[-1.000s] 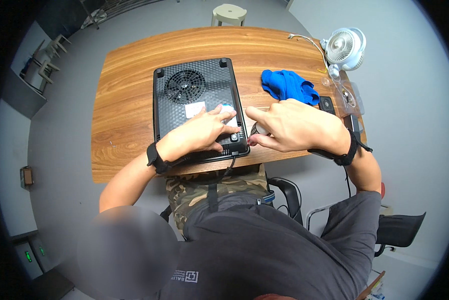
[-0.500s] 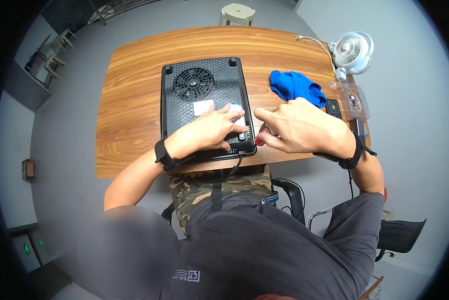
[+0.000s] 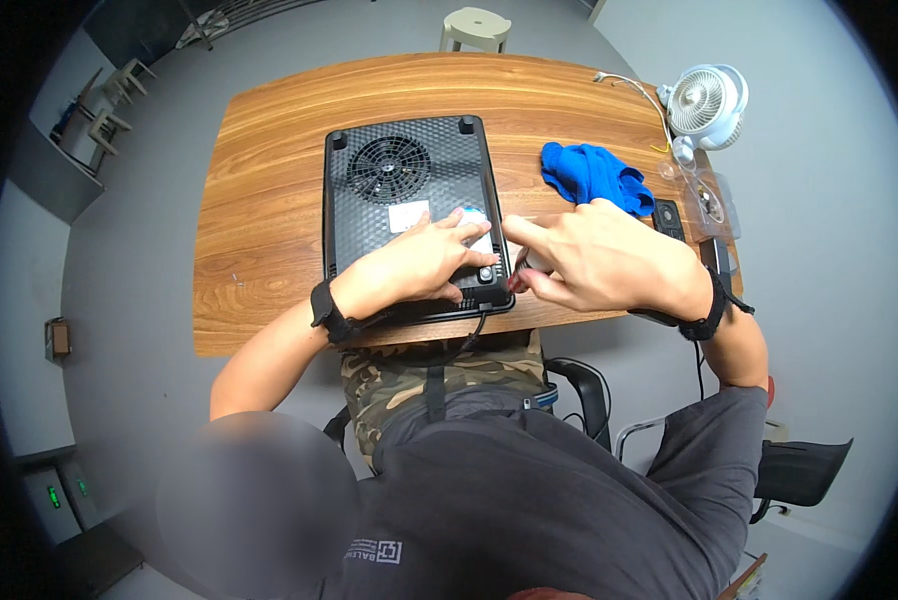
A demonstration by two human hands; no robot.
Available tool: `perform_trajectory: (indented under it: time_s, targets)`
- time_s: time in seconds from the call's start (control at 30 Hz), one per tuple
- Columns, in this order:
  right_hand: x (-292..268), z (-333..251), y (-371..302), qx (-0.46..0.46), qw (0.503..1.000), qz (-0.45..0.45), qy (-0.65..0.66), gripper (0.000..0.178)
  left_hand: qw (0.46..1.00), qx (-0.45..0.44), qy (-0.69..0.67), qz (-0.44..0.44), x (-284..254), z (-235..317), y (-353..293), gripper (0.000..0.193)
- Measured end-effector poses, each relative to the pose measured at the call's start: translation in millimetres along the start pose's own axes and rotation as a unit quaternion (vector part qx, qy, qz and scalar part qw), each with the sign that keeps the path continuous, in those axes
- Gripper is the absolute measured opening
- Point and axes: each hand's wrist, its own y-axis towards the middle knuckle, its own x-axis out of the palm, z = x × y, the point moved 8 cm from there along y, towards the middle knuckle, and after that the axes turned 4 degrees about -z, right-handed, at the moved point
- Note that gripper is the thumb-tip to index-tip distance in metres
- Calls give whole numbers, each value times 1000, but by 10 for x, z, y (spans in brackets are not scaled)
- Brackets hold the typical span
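A black induction cooker [image 3: 369, 225], underside up, lies on the table with its round fan grille at the far left. My left hand [image 3: 424, 258] rests on its near part, fingers spread over the base and labels. At the cooker's near right corner, my right hand [image 3: 584, 255] is closed round a small tool with a red and pale handle [image 3: 535, 264], perhaps a screwdriver. The fingers cover most of this tool, and its working end cannot be made out. A black cord [image 3: 477, 335] leaves the cooker's near edge beside that corner.
A crumpled blue cloth [image 3: 594, 178] lies beyond my right hand. Along the table's right side are a white fan [image 3: 704, 105], a clear plastic tray [image 3: 714, 205] and a black device [image 3: 668, 218]. The wooden table's [image 3: 259, 200] near edge is close to my lap.
My right hand has turned slightly about the tool at the cooker's corner, with its index finger shifted a little. My left hand stays in place on the cooker.
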Motion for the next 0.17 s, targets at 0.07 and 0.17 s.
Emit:
perform_trajectory:
  time_s: [0.07,0.17]
  targets:
    - [30,40,-1,6,1000,15,-17,35,1000,0,7,-8,-12,19,6,74]
    - [76,80,9,23,997,35,-60,31,999,-3,-9,-32,-66,61,-10,76]
